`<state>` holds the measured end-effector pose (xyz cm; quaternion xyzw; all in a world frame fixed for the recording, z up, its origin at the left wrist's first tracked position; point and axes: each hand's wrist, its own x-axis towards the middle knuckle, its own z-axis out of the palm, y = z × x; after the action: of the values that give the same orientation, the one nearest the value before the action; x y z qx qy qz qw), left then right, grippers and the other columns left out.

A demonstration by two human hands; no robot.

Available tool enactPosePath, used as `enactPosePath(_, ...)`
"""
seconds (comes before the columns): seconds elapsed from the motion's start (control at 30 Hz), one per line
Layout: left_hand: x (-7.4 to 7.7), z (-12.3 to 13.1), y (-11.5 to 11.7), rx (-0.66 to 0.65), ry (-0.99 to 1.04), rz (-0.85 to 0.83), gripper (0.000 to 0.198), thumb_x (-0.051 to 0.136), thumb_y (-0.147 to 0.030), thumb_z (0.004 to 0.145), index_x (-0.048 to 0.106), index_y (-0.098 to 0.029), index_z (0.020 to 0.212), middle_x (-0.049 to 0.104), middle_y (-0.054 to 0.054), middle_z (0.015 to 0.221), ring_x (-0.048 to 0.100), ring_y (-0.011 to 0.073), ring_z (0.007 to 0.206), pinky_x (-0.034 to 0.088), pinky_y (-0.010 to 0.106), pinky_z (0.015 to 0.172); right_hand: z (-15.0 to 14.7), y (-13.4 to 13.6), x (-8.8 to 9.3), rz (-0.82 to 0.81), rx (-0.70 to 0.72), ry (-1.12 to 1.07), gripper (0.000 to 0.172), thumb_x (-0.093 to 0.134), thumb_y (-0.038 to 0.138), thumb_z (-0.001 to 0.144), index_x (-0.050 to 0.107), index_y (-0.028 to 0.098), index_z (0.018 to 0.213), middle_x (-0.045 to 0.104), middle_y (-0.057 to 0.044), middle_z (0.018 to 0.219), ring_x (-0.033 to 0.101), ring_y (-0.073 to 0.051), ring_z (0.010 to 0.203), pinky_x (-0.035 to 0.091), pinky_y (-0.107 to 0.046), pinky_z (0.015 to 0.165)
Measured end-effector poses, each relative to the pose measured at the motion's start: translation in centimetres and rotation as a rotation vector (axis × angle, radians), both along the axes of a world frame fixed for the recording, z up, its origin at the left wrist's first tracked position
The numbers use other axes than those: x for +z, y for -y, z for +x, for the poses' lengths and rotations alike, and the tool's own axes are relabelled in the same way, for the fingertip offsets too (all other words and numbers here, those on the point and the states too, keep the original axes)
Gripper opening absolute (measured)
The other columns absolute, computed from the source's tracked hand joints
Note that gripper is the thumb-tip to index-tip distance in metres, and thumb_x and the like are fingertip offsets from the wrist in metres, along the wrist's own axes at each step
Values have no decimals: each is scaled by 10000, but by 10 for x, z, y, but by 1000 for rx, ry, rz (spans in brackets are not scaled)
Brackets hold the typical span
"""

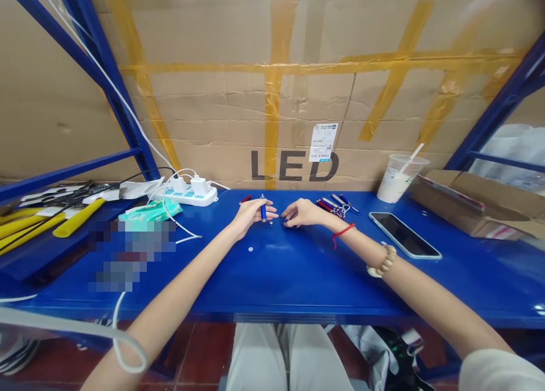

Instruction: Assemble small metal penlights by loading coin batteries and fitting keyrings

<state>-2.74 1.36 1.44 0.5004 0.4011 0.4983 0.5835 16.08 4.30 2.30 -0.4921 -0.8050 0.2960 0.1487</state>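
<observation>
My left hand (252, 215) holds a small blue metallic tube (263, 211) upright between thumb and fingers, with a thin silver tip on top. The tube's exact kind is too small to tell. Just right of it, my right hand (303, 214) rests low over the blue table (272, 277), fingers curled together around a small dark item (284, 223) that I cannot make out. A tiny copper-coloured piece (271, 223) lies between the two hands. Behind my left fingers a bit of a red object (246, 199) shows. Several red, blue and silver tubes with metal clips (334, 205) lie beyond my right wrist.
A phone (404, 235), a drink cup with a straw (398, 178) and an opened cardboard box (472, 204) are at right. At left are a white power strip (189, 193), a green packet (151, 210), cables and yellow tubes (79, 218). A large carton (213, 113) stands behind.
</observation>
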Motion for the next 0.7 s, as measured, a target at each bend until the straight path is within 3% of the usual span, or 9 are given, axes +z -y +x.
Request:
enactPosePath(0.1, -6, 6, 1, -57, 22, -31, 250, 520, -373, 846, 520, -132, 779, 700, 98, 727, 700, 221, 658, 533, 334, 674, 17, 5, -7, -78, -56, -282, 372, 720, 151, 596, 706, 113, 966, 730, -66, 821, 680, -159, 705, 579, -214, 594)
enactPosePath(0.23, -14, 16, 5, -88, 26, -68, 317, 476, -461, 858, 428, -162, 764, 672, 69, 648, 695, 235, 600, 524, 331, 617, 33, 9, -14, -313, -114, -622, 337, 751, 215, 627, 710, 114, 946, 727, -96, 848, 693, -176, 785, 590, -239, 660)
enactPosePath(0.4, -16, 28, 14, -117, -73, -88, 286, 556, -415, 833, 436, -155, 840, 652, 38, 692, 692, 217, 592, 518, 319, 622, 32, 17, -13, -406, -64, -751, 267, 760, 308, 636, 732, 134, 837, 718, -91, 931, 681, -162, 834, 581, -243, 726)
enactPosePath(0.47, -15, 30, 15, -127, -97, -65, 304, 555, -435, 829, 427, -161, 861, 642, 22, 686, 682, 196, 559, 512, 303, 603, 28, 23, -12, -322, -33, -672, 296, 746, 332, 651, 728, 137, 873, 723, -71, 877, 676, -151, 775, 582, -238, 669)
enactPosePath(0.57, -15, 30, 16, -147, -135, -6, 322, 535, -463, 832, 420, -163, 822, 616, -5, 637, 667, 169, 518, 489, 259, 551, 23, 31, -11, -63, 48, -489, 326, 674, 389, 722, 718, 141, 929, 721, -59, 836, 640, -129, 610, 542, -226, 505)
enactPosePath(0.7, -15, 29, 16, -151, -166, 76, 319, 583, -402, 812, 370, -174, 746, 597, -36, 595, 643, 127, 483, 460, 216, 526, 22, 37, -13, 308, 167, -379, 241, 623, 379, 773, 729, 174, 840, 712, -63, 912, 653, -164, 750, 506, -216, 525)
